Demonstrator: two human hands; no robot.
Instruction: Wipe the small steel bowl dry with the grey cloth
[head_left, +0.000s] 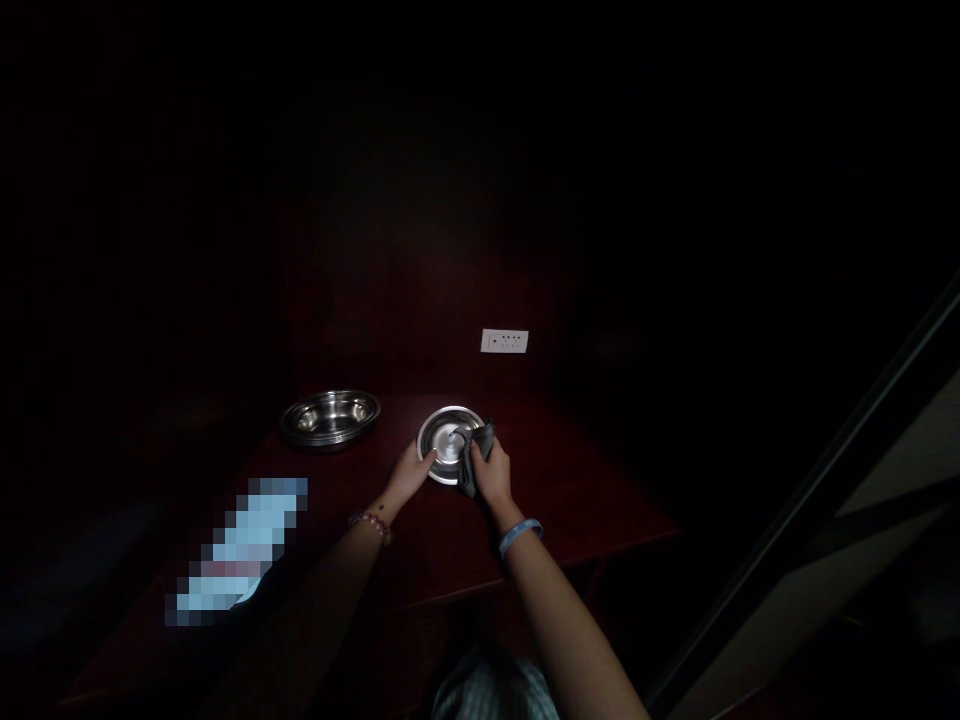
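A small shiny steel plate (444, 440) lies on a dark red-brown table (570, 500) in a very dim room. My left hand (410, 474) grips the plate's near-left rim. My right hand (491, 472) is closed on a grey cloth (477, 448) that lies over the plate's right side. A beaded bracelet is on my left wrist and a light blue band on my right.
A larger steel bowl (330, 416) stands on the table to the left of the plate. A white wall socket panel (504, 341) is behind the table. A blurred pale blue patch (240, 552) lies at the near left. A dark slanted edge (810, 520) runs along the right.
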